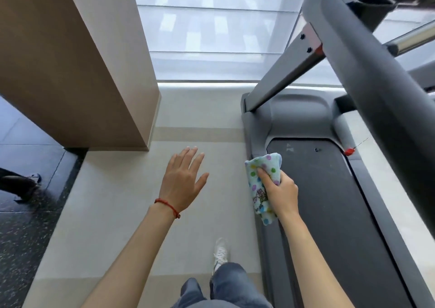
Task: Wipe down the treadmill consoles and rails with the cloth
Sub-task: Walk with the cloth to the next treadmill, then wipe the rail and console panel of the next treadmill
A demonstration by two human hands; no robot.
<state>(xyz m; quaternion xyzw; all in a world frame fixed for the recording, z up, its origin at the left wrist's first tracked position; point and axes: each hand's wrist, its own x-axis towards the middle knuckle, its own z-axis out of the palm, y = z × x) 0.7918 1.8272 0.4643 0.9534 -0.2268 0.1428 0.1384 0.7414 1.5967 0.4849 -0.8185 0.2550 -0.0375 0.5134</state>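
Two bare hands reach out ahead of me. My right hand point(281, 191) curls its fingers and thumb round a bunched polka-dot cloth point(262, 185), holding it above the near-left edge of the grey treadmill point(301, 119), over the dark belt point(329, 201); a printed patch on the cloth is too small to read. My left hand point(182, 180) hovers palm down over the pale floor point(117, 201), fingers straight and slightly spread, holding nothing, a red string bracelet point(168, 207) at the wrist. The side rail point(376, 83) slants across the upper right.
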